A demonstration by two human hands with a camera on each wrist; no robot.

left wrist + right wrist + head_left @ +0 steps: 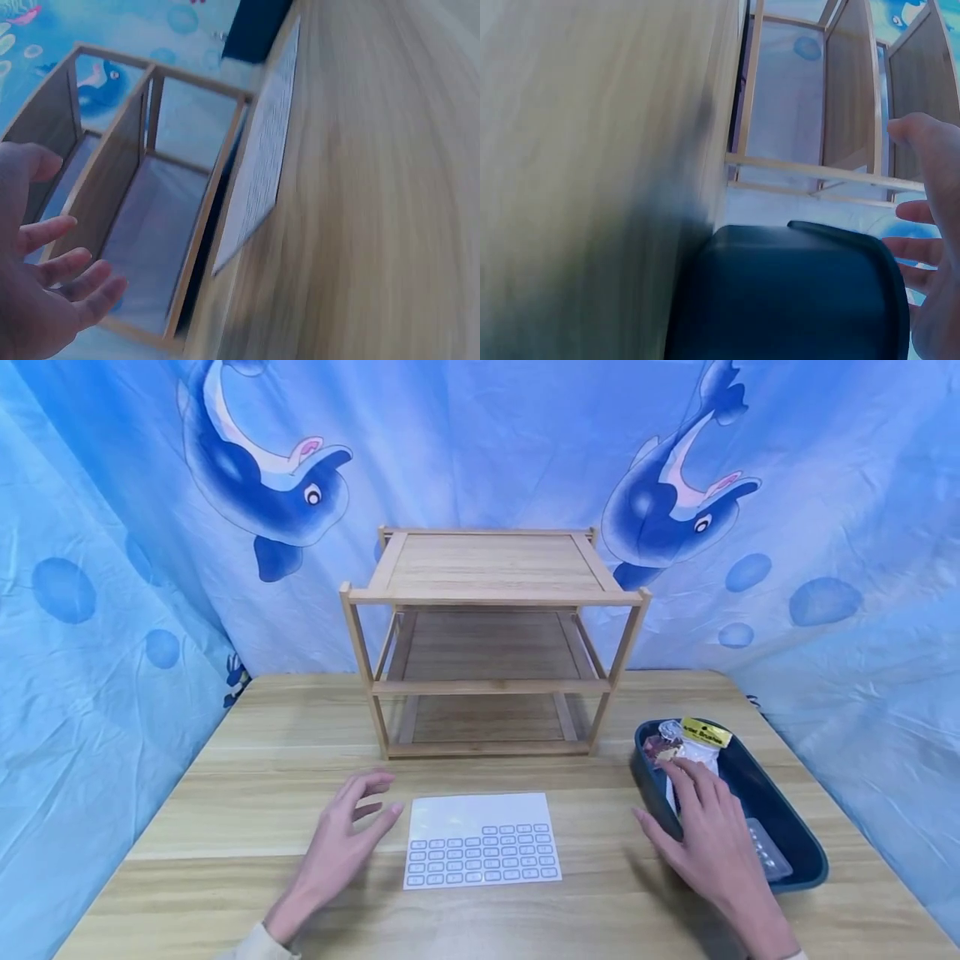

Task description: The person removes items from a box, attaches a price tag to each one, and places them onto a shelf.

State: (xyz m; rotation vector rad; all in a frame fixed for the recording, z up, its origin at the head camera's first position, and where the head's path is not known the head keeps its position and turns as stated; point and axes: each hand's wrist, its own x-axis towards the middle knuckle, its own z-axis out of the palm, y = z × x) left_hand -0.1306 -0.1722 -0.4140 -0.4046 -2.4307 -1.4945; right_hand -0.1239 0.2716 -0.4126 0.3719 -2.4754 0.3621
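Note:
A white sheet (pixel 480 814) printed with rows of small blue-outlined boxes lies flat on the table. Left of it, my left hand (pixel 341 839) hovers with relaxed, slightly bent fingers and holds nothing. My right hand (pixel 708 843) is over the near left side of a dark teal bin (pixel 783 810), its fingers loosely bent above the contents; whether they touch anything is unclear. Inside the bin are a packet with a yellow "Artist Brushes" label (pixel 706 732), a clear plastic piece (pixel 768 852) and small items partly hidden by the hand. In the right wrist view the bin wall (pixel 795 292) stands beside the hand.
A three-tier wooden shelf (pixel 491 597) stands at the back of the wood-grain table (pixel 300 718). Behind and on both sides hangs a blue curtain (pixel 480 443) with dolphins and bubbles.

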